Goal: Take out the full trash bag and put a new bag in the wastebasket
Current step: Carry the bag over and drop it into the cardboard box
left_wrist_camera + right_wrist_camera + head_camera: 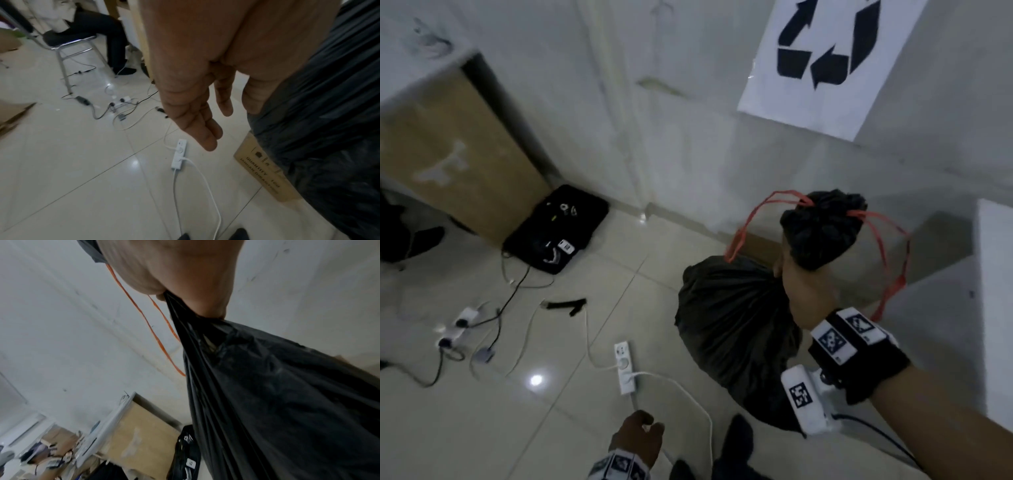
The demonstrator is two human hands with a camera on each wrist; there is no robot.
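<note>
Full trash bag [736, 329]: black plastic, bulging, hanging clear of the tiled floor [465, 411] from the right hand [803, 291]. That hand is clenched around the gathered neck; the bunched top [822, 229] sticks up above the fist, and red drawstring loops [890, 253] trail to either side of it. In the right wrist view the neck [185, 331] runs taut out of the fist.

Left hand [638, 437]: low, left of the bag, holding nothing, fingers [197, 120] hanging straight and relaxed, pointing at the floor.

White power strip [625, 366]: on the floor left of the bag, a white cable [688, 394] plugged in.

Further plugs and cables [465, 329]: on the floor, farther left of the bag.

Black case [558, 229]: on the floor well left of the bag, against a brown panel [458, 154].

Cardboard box [265, 172]: printed, on the floor just behind the bag.

Recycling sign [825, 58]: white sheet on the wall above the bag.

Seated person's legs [111, 40] and a metal stool [68, 53]: far left of the bag, seen only from the left wrist.
</note>
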